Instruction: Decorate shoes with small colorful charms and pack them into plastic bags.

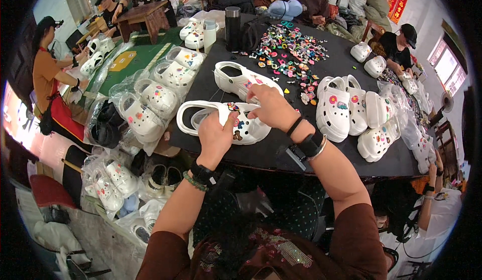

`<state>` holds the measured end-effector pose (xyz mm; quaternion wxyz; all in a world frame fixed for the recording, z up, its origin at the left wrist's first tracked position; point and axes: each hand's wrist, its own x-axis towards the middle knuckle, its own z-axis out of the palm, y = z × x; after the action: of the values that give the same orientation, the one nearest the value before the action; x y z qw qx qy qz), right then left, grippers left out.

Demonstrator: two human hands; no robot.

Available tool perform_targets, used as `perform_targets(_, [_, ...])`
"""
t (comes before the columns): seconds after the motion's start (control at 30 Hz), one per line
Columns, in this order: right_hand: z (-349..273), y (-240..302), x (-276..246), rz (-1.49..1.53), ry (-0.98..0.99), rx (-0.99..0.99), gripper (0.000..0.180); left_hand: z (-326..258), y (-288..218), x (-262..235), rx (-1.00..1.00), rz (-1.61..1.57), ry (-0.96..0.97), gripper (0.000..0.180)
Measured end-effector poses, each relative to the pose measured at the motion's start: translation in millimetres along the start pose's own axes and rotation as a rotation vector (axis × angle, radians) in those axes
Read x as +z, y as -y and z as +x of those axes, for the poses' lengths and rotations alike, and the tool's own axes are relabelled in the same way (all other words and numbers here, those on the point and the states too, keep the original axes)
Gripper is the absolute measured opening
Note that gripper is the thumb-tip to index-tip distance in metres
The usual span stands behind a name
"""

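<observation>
Left hand (215, 138): fingers curled, thumb up, gripping the near side of a white clog (221, 121) that lies on its side at the front edge of the black table (281, 154). Small coloured charms already sit on the clog's upper.

Right hand (273, 108): fingertips pinched together and pressed onto the top of the same clog, close to the charms; whether a charm is held between the fingertips cannot be told. Dark bands on both wrists.

A second white clog (240, 79) lies just behind the held one.

Surface, left to right: bagged white clogs (148, 104) piled along the table's left edge, spilling toward a green mat (133, 59); a dark cylindrical flask (232, 28) upright at the far side; a loose scatter of coloured charms (291, 54) mid-table; a row of finished white clogs (351, 110) on the right.

Room: other people seated around the table, more bagged clogs (113, 184) on the floor at lower left, window (446, 65) at right.
</observation>
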<state>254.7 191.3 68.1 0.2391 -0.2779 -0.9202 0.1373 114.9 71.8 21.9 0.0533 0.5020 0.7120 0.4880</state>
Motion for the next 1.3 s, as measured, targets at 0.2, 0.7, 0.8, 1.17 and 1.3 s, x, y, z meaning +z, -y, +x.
perform_targets(0.2, [8.7,-4.2,-9.3,0.291,0.290,0.194,0.054,-3.0,1.5,-1.9,0.028,-0.122,-0.009,0.029])
perform_targets(0.7, [6.7,-13.9,6.2,0.321,0.287,0.174,0.047,-13.3,3.4,-3.7,0.124,-0.175,0.028,0.019])
perform_targets(0.8, [-1.7,-19.5,5.3,0.514,0.263,0.222,0.048,-17.0,3.9,-4.1,0.037,-0.259,0.031,0.021])
perform_targets(1.17, [-29.5,-10.0,12.5,0.880,0.179,0.346,0.039,-4.7,6.2,-2.3,-0.035,-0.308,0.040,0.024])
perform_targets(1.3, [-24.7,-5.1,1.3,0.884,0.240,0.340,0.038,-5.9,4.5,-5.1,-0.044,-0.306,0.038,0.025])
